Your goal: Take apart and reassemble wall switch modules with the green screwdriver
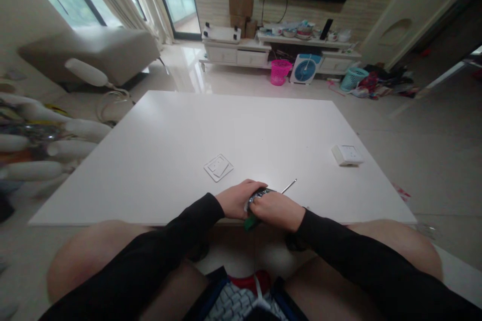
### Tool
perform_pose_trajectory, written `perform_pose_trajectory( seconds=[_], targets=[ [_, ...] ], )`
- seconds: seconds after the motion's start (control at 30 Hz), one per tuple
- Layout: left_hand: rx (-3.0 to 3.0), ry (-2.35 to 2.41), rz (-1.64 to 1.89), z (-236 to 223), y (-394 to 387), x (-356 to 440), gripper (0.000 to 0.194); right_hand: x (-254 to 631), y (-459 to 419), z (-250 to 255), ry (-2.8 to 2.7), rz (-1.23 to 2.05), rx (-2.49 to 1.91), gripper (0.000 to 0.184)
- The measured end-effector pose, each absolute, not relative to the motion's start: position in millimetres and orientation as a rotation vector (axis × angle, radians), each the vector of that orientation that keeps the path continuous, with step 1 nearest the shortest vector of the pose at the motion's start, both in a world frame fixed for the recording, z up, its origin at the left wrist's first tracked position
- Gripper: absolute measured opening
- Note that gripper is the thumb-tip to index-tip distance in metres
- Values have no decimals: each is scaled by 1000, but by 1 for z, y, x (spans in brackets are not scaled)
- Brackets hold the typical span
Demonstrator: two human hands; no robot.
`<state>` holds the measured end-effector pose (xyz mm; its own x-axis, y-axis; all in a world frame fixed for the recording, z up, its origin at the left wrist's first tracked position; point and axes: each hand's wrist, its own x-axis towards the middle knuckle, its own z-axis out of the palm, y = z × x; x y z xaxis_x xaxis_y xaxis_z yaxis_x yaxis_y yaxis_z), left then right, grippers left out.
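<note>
My left hand (238,199) is closed around a small dark and silvery piece (260,193) above the table's near edge. Its exact kind is hard to make out between the fingers. My right hand (278,209) presses against the same piece and is wrapped round a screwdriver. The screwdriver's green handle (251,221) sticks out below the hand, and its metal shaft (289,186) points away to the upper right. Just beyond my left hand, a white square faceplate (218,167) lies flat on the table. Farther right stands a white wall-socket box (347,155).
The white table (181,130) stretches out before my knees. Padded white rods (71,150) crowd its left side. Past the far edge are a grey bench (94,50), a pink basket (279,72), a blue fan (306,68) and a low white cabinet (226,55).
</note>
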<state>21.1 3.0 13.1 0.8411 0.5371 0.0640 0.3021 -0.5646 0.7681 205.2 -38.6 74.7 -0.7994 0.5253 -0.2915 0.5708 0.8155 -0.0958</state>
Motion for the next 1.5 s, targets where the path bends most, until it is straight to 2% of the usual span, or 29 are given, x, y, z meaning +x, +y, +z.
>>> perform_pose_trajectory(
  seconds=[0.17, 0.6, 0.9, 1.1, 1.37, 1.43, 1.5],
  targets=[
    [2217, 605, 365, 13, 1, 20, 95, 207, -34, 76, 2767, -428, 769, 31],
    [2197, 665, 427, 13, 5, 19, 91, 217, -22, 70, 2875, -583, 807, 18],
    [2206, 711, 402, 14, 6, 17, 90, 219, -18, 67, 2901, -542, 785, 22],
    [2220, 740, 427, 15, 10, 14, 86, 228, -14, 77, 2967, -599, 893, 15],
    [2194, 1252, 603, 8, -15, 33, 117, 261, -1, 89, 3186, -687, 1414, 4],
    [2167, 1274, 670, 19, -13, 31, 108, 262, -2, 91, 3193, -720, 1510, 5],
    [2080, 1240, 760, 33, -6, 24, 77, 259, -4, 91, 3197, -814, 1552, 7]
  ],
)
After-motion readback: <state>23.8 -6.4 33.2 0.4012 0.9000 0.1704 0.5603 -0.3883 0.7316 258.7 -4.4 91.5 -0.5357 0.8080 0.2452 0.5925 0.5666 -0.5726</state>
